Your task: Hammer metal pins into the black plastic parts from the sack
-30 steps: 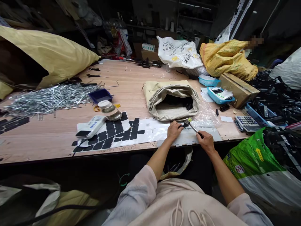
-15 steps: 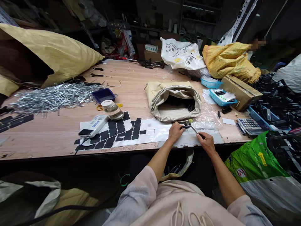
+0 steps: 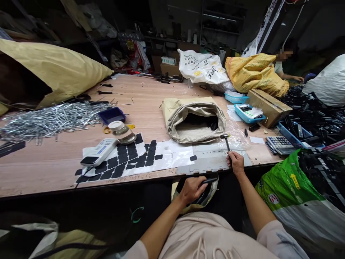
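My left hand [image 3: 192, 189] grips a long black part [image 3: 209, 180] just below the table's front edge. Under it, an open sack [image 3: 212, 192] at my lap holds dark pieces that I cannot make out. My right hand [image 3: 235, 162] is closed around the handle of a small hammer [image 3: 228, 144], its head raised above a grey flat plate [image 3: 207, 162] on the table edge. Behind the plate lies a beige sack [image 3: 168, 111], its mouth facing me and black pieces dimly visible inside. A sheet of black stickers [image 3: 145, 158] lies left of the plate.
A clear jar [image 3: 122, 133], a white boxy device [image 3: 99, 153], a blue tray [image 3: 111, 116] and a heap of metal rods [image 3: 56, 120] are on the left. To the right are a calculator [image 3: 280, 144], blue baskets [image 3: 249, 114] and a green bag [image 3: 280, 183]. A person [image 3: 285, 66] is far right.
My left hand has dropped from the plate to over the lap sack, carrying a black part. My right hand has shifted slightly, and the hammer now points upward. The view has turned slightly right.
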Demonstrator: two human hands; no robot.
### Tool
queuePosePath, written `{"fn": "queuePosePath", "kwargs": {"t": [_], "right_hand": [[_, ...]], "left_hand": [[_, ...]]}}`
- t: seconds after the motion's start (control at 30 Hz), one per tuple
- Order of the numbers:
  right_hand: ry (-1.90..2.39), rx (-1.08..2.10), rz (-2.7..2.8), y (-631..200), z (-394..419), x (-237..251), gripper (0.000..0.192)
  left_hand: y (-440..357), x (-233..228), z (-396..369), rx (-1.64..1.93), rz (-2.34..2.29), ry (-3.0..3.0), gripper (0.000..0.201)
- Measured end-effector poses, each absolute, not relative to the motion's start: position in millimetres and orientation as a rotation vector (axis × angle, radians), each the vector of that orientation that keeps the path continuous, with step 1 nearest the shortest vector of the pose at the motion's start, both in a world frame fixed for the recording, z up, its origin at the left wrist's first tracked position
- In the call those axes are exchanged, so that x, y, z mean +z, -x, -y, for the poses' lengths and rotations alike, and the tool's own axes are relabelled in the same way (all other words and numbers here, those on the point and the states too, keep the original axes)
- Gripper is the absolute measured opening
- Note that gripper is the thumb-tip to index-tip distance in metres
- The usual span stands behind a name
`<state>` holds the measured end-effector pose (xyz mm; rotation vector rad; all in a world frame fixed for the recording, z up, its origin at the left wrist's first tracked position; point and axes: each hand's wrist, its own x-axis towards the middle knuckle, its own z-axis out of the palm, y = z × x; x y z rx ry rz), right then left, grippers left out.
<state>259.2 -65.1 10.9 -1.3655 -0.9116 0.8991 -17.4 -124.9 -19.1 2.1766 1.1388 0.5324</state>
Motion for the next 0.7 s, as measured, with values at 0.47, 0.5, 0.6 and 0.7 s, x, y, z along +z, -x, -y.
{"fn": "queuePosePath", "kwargs": {"t": [0.47, 0.5, 0.6, 0.7], "right_hand": [[1.362, 0.902, 0.847, -253.6, 63.8, 12.8, 0.038], [1.367, 0.896, 0.849, -253.5, 63.5, 12.5, 0.038], [1.371, 0.880, 0.844, -253.1, 62.8, 11.4, 0.038], [1.374, 0.880, 0.816, -252.2, 62.3, 10.8, 0.037]], "left_hand": [[-47.5, 82.3, -0.6, 0.776, -0.938, -2.002, 0.032], [-62.9, 90.5, -28.1, 0.905, -1.073, -1.939, 0.032], [-103.9, 94.8, -102.4, 0.940, -1.472, -1.808, 0.023], [-131.9, 79.6, -147.1, 0.752, -1.725, -1.726, 0.025]]}}
